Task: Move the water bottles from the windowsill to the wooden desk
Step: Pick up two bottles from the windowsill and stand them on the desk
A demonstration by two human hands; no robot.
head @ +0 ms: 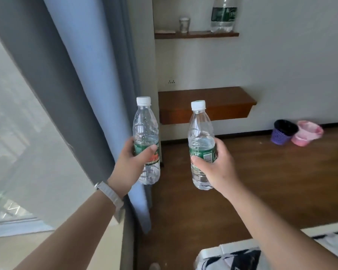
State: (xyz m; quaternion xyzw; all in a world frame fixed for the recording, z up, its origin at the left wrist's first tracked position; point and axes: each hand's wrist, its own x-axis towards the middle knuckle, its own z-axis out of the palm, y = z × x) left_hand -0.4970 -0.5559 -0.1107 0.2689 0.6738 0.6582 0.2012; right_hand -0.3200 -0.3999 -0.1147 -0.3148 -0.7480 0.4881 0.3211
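Slipping was judged the main risk: both bottles were held one-handed in mid-air, well short of the bench (203, 98), w/ only floor beneath. Left hand (132, 164) fingers (149, 150) were clamped round left bottle (145, 133) at its label; right hand (216, 168) likewise round right bottle (200, 137).

Clear bottles (145, 133) with white caps, green labels; blue-grey curtain (82, 84); purple basket (282, 134).
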